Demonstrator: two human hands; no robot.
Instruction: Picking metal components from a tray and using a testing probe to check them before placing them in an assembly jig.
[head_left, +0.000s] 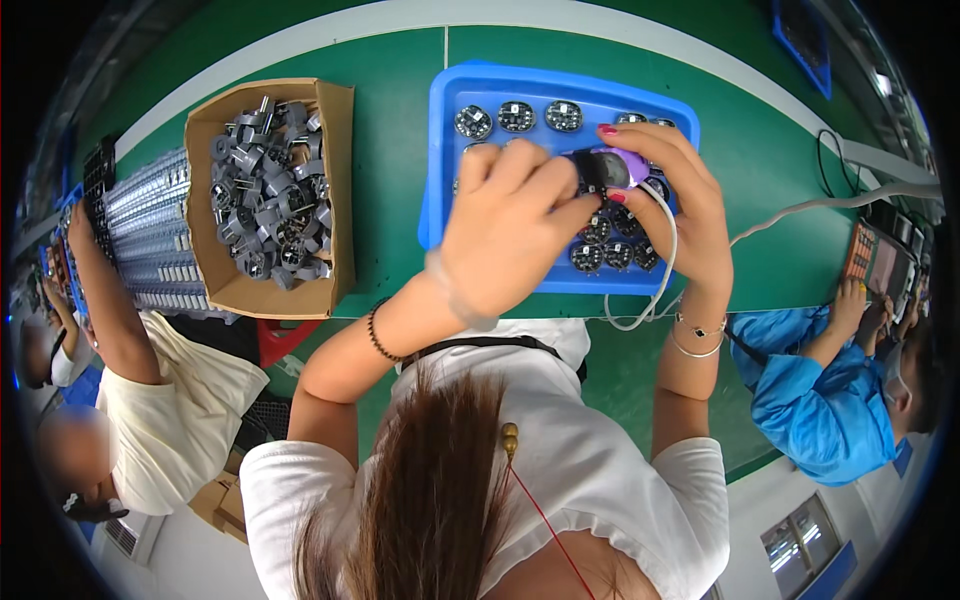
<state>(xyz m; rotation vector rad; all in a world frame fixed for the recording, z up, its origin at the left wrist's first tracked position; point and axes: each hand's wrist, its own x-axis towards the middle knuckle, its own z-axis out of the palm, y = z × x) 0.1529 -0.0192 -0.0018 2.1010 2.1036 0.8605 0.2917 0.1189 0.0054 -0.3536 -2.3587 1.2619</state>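
Right hand point(694, 200) holds the purple device point(628, 166) over the tray point(437, 150); left hand point(502, 232) curls at its black end point(590, 174), grip unclear. Likely a 2-handed adjustment, calling for steady support next.

Right hand point(693, 212) holds purple-and-black device point(626, 163); left hand point(508, 228) touching.

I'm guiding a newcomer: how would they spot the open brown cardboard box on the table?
On the green tabletop, find the blue plastic tray holding small round circuit boards. Left of it stands the open brown cardboard box, set apart by its jumbled heap of grey rounded parts.
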